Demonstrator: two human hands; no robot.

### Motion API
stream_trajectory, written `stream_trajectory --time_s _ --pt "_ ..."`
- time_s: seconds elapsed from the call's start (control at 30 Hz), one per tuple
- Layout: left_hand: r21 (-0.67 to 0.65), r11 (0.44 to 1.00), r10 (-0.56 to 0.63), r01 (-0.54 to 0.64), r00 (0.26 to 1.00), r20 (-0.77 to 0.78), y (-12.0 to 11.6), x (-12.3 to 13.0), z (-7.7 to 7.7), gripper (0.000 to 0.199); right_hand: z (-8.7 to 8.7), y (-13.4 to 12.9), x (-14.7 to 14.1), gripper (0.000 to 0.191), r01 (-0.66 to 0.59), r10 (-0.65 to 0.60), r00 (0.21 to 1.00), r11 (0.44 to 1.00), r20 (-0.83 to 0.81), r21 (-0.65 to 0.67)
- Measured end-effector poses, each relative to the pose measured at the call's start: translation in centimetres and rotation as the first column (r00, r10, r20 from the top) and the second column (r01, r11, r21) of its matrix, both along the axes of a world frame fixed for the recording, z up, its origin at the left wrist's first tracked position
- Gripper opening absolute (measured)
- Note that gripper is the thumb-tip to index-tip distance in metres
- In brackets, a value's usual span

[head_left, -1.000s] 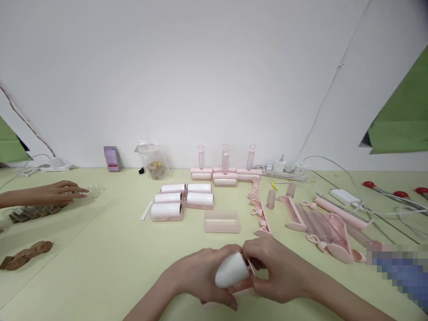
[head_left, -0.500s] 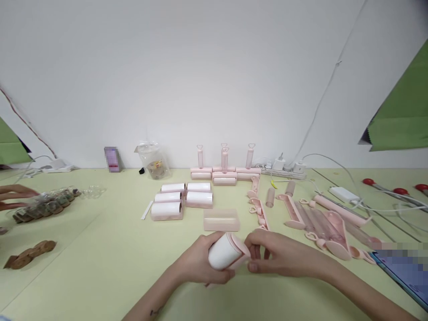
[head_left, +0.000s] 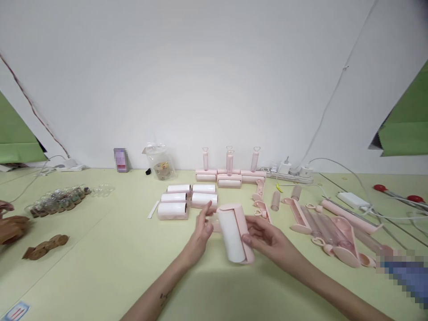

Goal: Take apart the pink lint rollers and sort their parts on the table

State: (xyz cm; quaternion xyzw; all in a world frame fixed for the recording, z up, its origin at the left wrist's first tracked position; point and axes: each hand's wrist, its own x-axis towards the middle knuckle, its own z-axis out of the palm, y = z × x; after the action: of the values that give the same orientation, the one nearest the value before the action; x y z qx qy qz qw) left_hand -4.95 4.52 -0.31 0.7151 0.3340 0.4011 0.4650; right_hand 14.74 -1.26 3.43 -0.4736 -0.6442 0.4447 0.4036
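Observation:
My right hand [head_left: 267,238] holds a pink lint roller head [head_left: 232,234] with a white paper roll in it, thumb on the pink casing. The roller stands tilted in front of me, and no handle shows on it. On its left, my left hand [head_left: 199,234] is open, thumb and forefinger apart at the left end of a see-through pink cover [head_left: 215,224]. Most of that cover is hidden behind the roller, and whether my fingers touch it I cannot tell.
White paper rolls in covers [head_left: 173,210] lie left of centre. Lint rollers with upright handles [head_left: 229,180] stand at the wall. Pink casings [head_left: 297,216] and clear tubes lie right, near a phone [head_left: 406,278]. Another person's hand [head_left: 5,207] is at far left, near small glass jars [head_left: 60,200].
The lint roller has passed from my left hand to my right and turned more upright. My left hand has moved up and left to the clear cover. The view has shifted slightly left.

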Motion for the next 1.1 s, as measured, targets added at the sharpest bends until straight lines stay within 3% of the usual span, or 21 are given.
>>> stream_trajectory --time_s 0.07,0.13,0.27,0.47,0.53,0.73,1.0,1.1 --pt "0.018 0.997 0.073 -0.072 0.987 -0.143 1.3 -0.7 -0.4 0.080 1.2 0.6 0.9 0.041 0.084 -0.097 0.987 0.991 0.127 0.105" --pt "-0.029 0.998 0.043 -0.050 0.977 -0.208 2.2 -1.1 -0.9 0.085 2.3 1.6 1.4 0.037 0.067 -0.121 0.959 0.975 0.255 0.211" --pt "-0.094 0.994 -0.075 0.057 0.977 -0.198 2.9 -1.3 -1.4 0.064 3.4 3.9 1.3 0.035 -0.139 -0.039 0.864 0.940 0.501 0.312" --pt "-0.115 0.986 -0.137 0.119 0.976 -0.166 3.3 -1.7 -0.9 0.062 3.0 5.1 0.2 0.031 -0.303 -0.049 0.625 0.905 0.779 0.300" --pt "-0.123 0.983 -0.154 0.135 0.976 -0.153 3.3 -1.8 -0.7 0.060 2.9 4.9 0.1 0.031 -0.303 -0.062 0.626 0.899 0.778 0.316" --pt "-0.135 0.976 -0.189 0.173 0.975 -0.120 3.2 -1.7 -0.3 0.060 3.0 4.9 0.2 0.032 -0.260 -0.078 0.727 0.888 0.682 0.379" --pt "-0.146 0.976 -0.181 0.161 0.974 -0.135 3.4 -1.9 -0.5 0.055 1.2 4.6 -0.6 0.029 -0.248 -0.044 0.674 0.927 0.737 0.281" --pt "-0.153 0.978 -0.165 0.142 0.975 -0.150 3.5 -1.9 -0.8 0.056 1.2 4.6 -0.9 0.025 -0.222 -0.077 0.658 0.931 0.749 0.290"
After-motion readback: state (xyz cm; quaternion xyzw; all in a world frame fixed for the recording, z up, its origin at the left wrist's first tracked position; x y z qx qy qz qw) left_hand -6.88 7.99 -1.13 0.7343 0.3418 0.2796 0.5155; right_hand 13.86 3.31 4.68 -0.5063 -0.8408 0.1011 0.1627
